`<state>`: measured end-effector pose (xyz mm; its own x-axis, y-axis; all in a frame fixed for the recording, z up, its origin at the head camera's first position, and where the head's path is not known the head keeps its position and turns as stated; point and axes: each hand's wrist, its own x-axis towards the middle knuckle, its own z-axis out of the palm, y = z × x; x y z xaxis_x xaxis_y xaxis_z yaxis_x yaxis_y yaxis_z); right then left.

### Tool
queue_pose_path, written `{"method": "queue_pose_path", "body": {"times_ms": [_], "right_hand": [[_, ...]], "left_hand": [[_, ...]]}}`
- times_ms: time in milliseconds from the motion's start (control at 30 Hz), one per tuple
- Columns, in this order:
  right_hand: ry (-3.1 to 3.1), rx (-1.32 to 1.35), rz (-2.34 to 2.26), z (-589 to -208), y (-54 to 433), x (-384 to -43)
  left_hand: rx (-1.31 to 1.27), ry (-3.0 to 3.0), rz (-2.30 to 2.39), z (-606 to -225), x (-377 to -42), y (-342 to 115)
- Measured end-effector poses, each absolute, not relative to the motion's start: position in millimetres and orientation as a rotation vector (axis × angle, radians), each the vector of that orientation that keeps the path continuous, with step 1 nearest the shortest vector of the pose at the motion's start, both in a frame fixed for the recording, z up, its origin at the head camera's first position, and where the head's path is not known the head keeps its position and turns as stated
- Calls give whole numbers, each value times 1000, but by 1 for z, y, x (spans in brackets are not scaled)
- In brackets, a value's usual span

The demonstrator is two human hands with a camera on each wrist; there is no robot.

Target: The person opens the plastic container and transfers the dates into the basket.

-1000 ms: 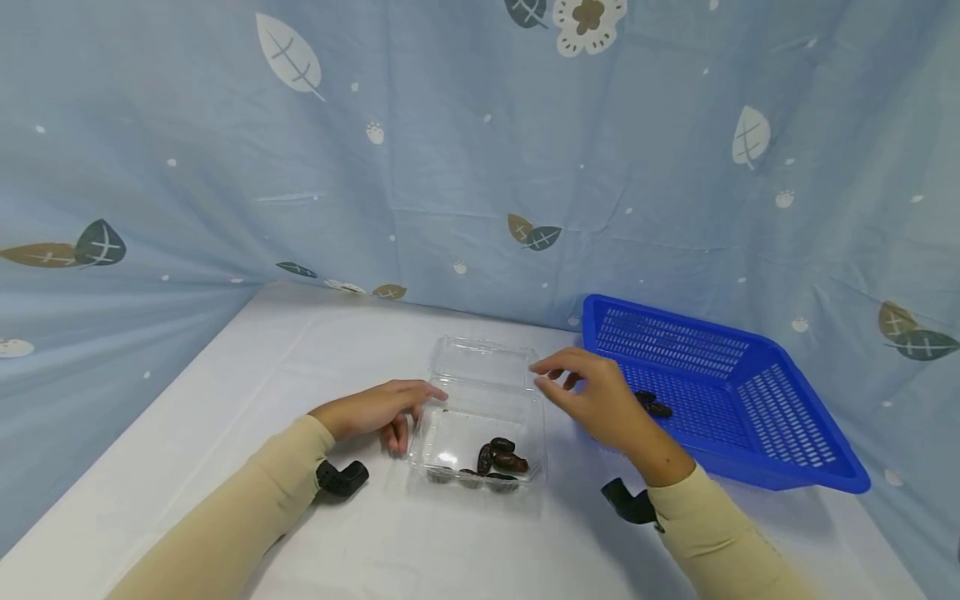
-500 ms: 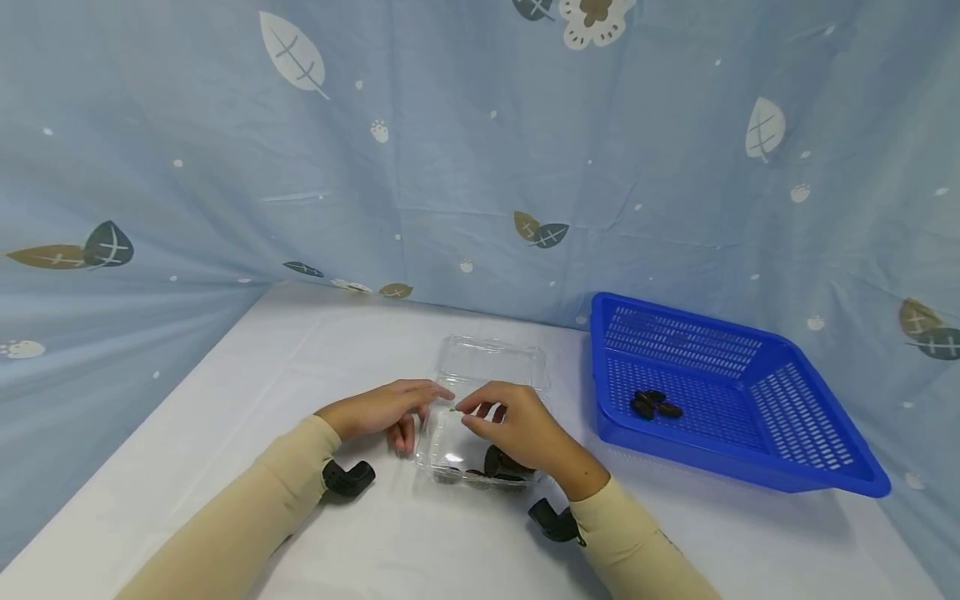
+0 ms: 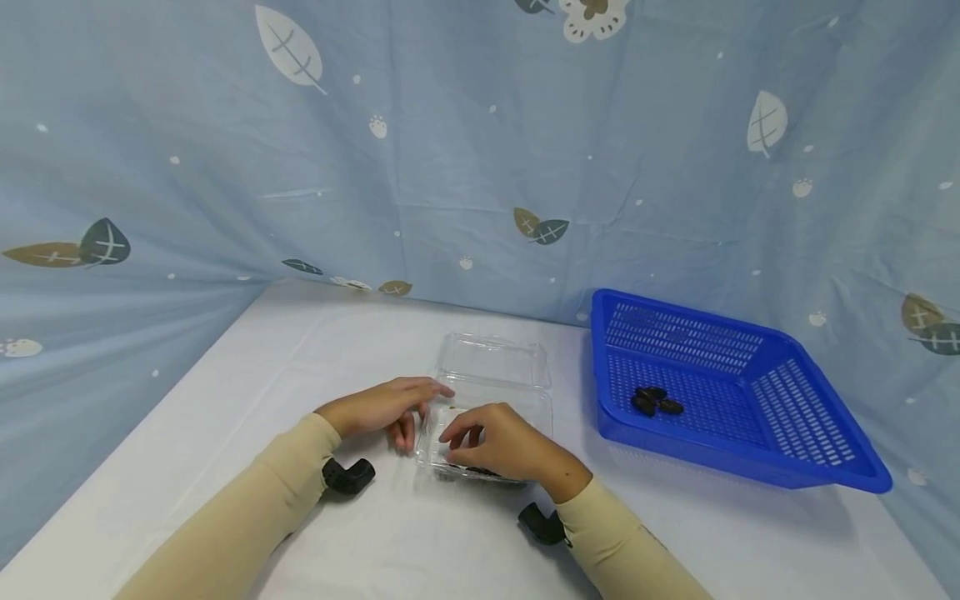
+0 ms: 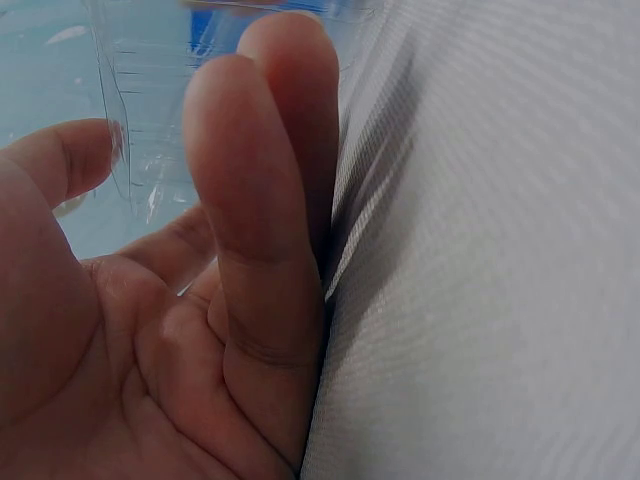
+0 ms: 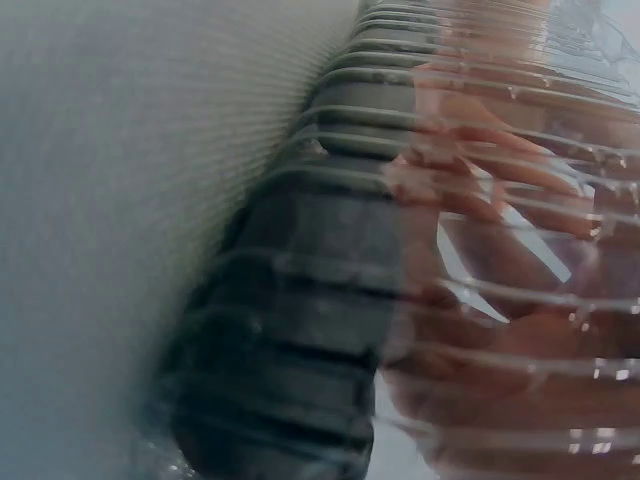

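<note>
A clear plastic clamshell box (image 3: 534, 408) lies on the table with its lid (image 3: 491, 362) folded back. At its left edge is my left hand (image 3: 386, 410), index finger stretched over the rim, other fingers resting on the tablecloth. In the left wrist view, the thumb-side finger (image 4: 75, 160) touches the clear wall. My right hand (image 3: 498, 442) reaches down into the box with bent fingers, thumb and index apart. Its palm hides most of the box's contents. Through the ribbed wall, the right wrist view shows dark dates (image 5: 290, 250) beside that hand; whether it grips one is unclear.
A blue plastic basket (image 3: 787, 467) stands to the right, with several dark dates (image 3: 656, 401) inside near its left end. Patterned blue cloth (image 3: 465, 150) hangs behind the white-covered table (image 3: 360, 342). Black curved pieces (image 3: 348, 477) stick out at both wrists.
My right hand has moved left from beside the basket, over the box, and then down into it, covering the dates there. My left hand has stayed at the box's left edge.
</note>
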<state>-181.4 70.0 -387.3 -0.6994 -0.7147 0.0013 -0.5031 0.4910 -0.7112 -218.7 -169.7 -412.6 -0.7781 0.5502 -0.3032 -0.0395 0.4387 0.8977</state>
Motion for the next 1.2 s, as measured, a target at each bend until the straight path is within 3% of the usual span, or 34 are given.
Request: {"method": "queue_pose_path", "body": {"times_ms": [867,1200], "right_hand": [[2404,-1011,-952,-387,72,-183],[2557,-1060,-1044,-368,81,-180]], "left_hand": [[422,2119,1361,-410,-216,-170],[437,2107,1373,-410,-216,-168]]}}
